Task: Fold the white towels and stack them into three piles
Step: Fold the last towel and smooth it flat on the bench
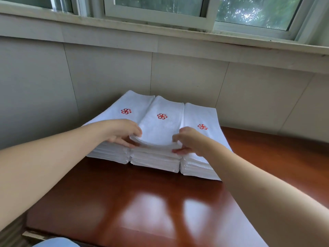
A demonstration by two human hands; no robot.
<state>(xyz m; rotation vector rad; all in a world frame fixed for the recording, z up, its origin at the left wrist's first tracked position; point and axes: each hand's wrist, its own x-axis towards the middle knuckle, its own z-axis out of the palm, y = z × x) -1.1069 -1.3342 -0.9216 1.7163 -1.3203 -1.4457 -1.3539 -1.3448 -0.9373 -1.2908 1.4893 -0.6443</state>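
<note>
Since the glossy wooden table [142,202] up front has no loose towels on it, this looks like the tail end of the job to me. The left hand [122,133] and right hand [188,140] each pinch a near corner of the top folded towel [158,132], thumbs on top and fingers curled under, holding its front edge just above the middle pile [154,160]. The left pile [108,154] and right pile [197,169] sit touching either side. Next move, I'd guess: lower it square with the stack below, then let go. Behind everything is a tiled wall [106,72] and a window [160,8].
</note>
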